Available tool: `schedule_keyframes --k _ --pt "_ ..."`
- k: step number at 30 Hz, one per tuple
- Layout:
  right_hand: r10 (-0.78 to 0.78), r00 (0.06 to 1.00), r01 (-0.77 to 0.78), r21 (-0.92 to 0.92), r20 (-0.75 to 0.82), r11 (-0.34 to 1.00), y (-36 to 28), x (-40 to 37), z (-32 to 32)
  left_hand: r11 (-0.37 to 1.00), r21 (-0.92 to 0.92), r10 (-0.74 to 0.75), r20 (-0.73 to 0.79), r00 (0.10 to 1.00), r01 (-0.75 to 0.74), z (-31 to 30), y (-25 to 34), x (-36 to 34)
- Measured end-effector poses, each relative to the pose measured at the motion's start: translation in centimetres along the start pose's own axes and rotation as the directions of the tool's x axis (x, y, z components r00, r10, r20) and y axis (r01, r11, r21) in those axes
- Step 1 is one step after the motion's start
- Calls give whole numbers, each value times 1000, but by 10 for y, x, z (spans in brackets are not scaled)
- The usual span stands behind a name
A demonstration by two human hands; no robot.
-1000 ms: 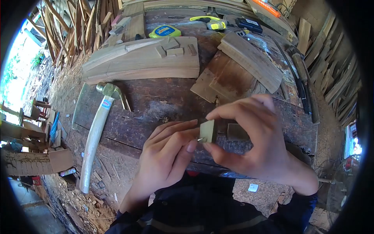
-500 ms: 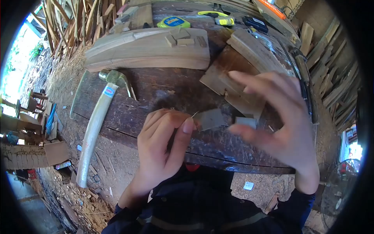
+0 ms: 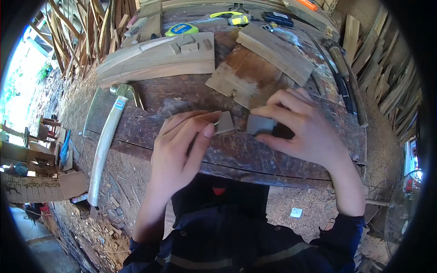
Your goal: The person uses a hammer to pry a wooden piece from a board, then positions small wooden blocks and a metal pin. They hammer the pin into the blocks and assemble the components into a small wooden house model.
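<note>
My left hand is closed in a pinch over the bench, with a small flat wood piece at its fingertips. A thin, shiny sliver shows between the thumb and forefinger. Close to its right, my right hand has thumb and fingers around a small grey rectangular block, low over the bench top. A claw hammer with a pale wooden handle lies to the left of my left hand, its head on the bench.
The dark, worn wooden bench carries a thick board with small blocks on it. Behind my right hand lie a brown flat board and another plank. A tape measure sits farther back. Scrap wood leans at right.
My right hand has come down and closed on the grey block, which lay on the bench before. My left hand still pinches its piece, now more upright. The view has shifted a little.
</note>
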State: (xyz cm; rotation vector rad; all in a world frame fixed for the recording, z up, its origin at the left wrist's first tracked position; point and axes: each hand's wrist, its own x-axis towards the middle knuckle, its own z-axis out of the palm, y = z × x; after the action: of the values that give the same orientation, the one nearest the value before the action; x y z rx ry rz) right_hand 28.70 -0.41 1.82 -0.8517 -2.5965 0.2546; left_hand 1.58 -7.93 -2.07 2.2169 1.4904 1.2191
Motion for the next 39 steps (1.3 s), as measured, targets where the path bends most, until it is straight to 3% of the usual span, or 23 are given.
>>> schedule_keyframes --k 5,8,16,25,39 --pt "-67 998 67 -12 -18 998 -2 -5 6 995 -9 98 -7 995 -98 2 -1 -2" --pt "-71 996 72 17 -55 997 -1 -7 12 988 -152 -6 69 998 17 1 2 -5" --pt "-145 983 155 85 -114 984 0 -11 21 992 -126 15 69 997 -6 4 7 -7" --pt "-109 988 124 143 -114 982 2 -10 28 990 -131 -36 115 993 51 3 9 -4" --pt "-48 998 50 104 -28 993 2 -4 29 986 26 156 161 974 -163 5 -5 3"
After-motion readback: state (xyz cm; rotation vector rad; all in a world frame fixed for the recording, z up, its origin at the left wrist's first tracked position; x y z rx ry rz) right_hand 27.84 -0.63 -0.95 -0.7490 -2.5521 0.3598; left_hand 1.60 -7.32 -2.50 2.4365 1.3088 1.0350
